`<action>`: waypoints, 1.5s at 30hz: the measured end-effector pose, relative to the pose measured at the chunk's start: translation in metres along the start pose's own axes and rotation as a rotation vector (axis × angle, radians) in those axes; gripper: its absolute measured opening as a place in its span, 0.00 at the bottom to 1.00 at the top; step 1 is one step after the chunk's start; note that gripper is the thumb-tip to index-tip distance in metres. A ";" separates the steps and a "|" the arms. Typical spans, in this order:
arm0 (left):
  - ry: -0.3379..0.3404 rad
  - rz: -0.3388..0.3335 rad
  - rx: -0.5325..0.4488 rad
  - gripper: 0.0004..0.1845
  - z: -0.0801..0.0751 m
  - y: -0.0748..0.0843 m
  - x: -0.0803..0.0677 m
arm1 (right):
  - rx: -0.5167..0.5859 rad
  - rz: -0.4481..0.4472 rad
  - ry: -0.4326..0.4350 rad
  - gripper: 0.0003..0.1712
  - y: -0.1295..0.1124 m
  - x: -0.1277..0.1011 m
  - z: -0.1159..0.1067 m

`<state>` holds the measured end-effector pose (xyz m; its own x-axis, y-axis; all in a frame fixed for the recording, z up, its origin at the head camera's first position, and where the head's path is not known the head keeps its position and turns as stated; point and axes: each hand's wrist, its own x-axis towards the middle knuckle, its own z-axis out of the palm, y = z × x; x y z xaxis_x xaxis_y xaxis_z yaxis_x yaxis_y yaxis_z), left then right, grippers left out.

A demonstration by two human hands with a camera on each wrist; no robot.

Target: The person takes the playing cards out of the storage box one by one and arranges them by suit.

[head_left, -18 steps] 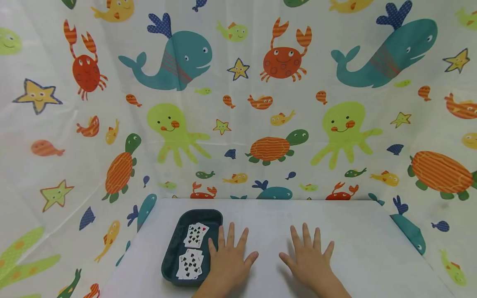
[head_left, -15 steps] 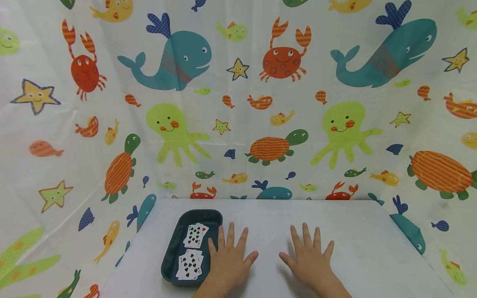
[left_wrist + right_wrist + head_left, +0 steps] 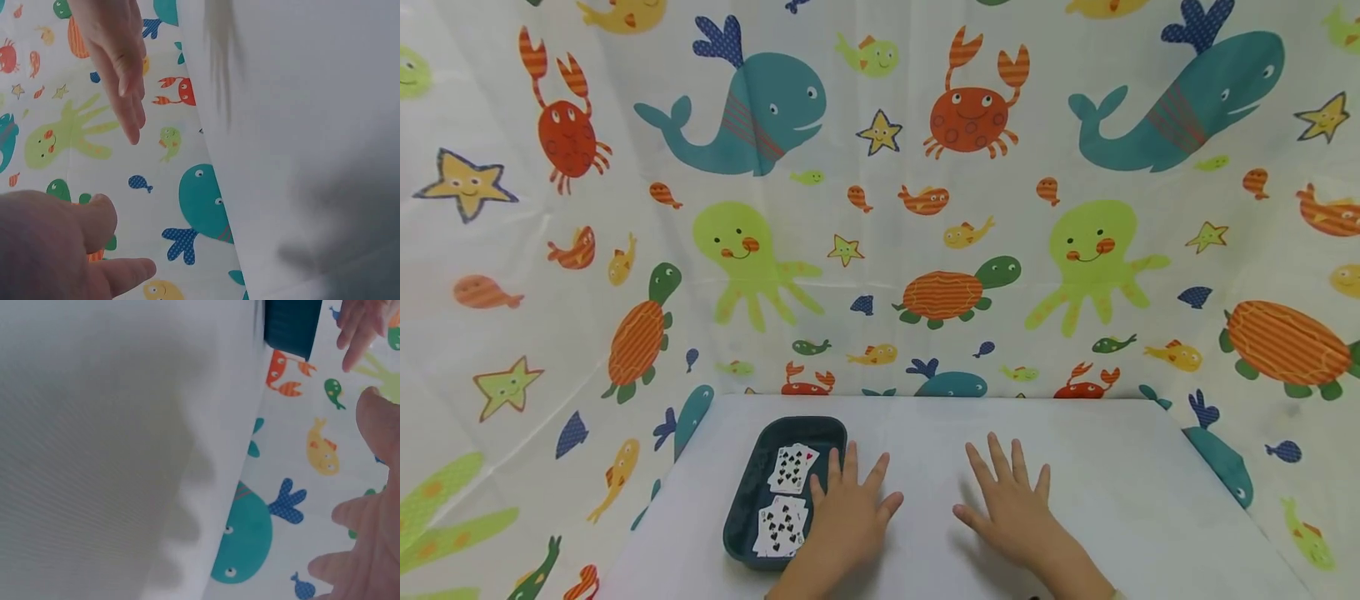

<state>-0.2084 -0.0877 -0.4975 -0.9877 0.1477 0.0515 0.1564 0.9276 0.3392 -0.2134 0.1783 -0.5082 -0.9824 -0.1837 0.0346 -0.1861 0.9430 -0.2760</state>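
At the bottom centre of the head view I see my left hand (image 3: 847, 515) with fingers straight and spread, palm down over the white table (image 3: 1112, 500), holding nothing; its little-finger edge lies just beside, possibly over, the right rim of the dark teal tray (image 3: 741, 508). To its right, lower centre of the frame, my right hand (image 3: 1011, 504) is likewise flat and spread, fingers extended, holding nothing, well apart from the tray. I cannot tell from this view whether either palm presses the surface or floats just above it; the right wrist view shows a finger-shaped shadow on the tabletop. The tray sits at the lower left of the table and holds two small fans of playing cards, face up: the near fan (image 3: 782, 529) shows black spade pips, and the far fan (image 3: 792, 467), towards the tray's upper end, shows black pips with one red corner mark at its right edge. The two fans lie apart, one behind the other. In the left wrist view the left hand's thumb and a fingertip fill the lower left, and the right hand's straight fingers enter from the top. Beyond the table's far edge, filling the upper frame, hangs a curtain (image 3: 880, 208) printed with whales, crabs, octopuses, turtles and starfish.
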 end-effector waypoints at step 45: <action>-0.074 -0.373 -0.453 0.24 -0.088 -0.175 -0.028 | 0.225 -0.334 -0.053 0.61 -0.101 0.084 0.010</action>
<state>-0.2080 -0.2839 -0.4760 -0.9704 -0.1215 -0.2086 -0.2341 0.6851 0.6898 -0.2769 0.0645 -0.4869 -0.8653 -0.4892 0.1095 -0.4802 0.7460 -0.4614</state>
